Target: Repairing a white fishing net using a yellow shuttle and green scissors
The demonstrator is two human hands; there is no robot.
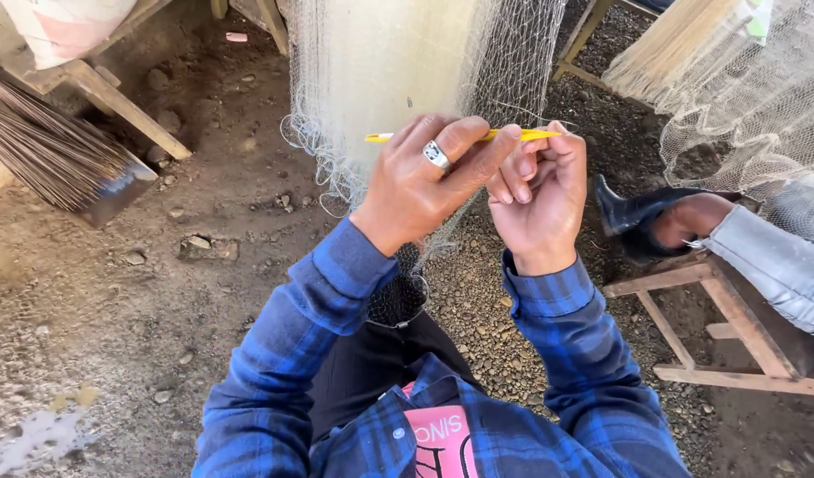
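Head view, looking down: slim yellow netting needle (464,136) held level, long axis running left to right, right tip resting at the right hand (540,199). Left hand (429,177), silver ring on one finger, pinching the needle's middle under its fingers (478,146). Right hand curled, fingertips gripping fine white fishing net (380,80) hanging just beyond. Below, blue plaid sleeves (300,354).

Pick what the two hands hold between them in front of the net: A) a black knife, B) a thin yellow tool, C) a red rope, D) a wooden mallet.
B: the left hand and right hand grip a thin yellow tool against the fishing net.
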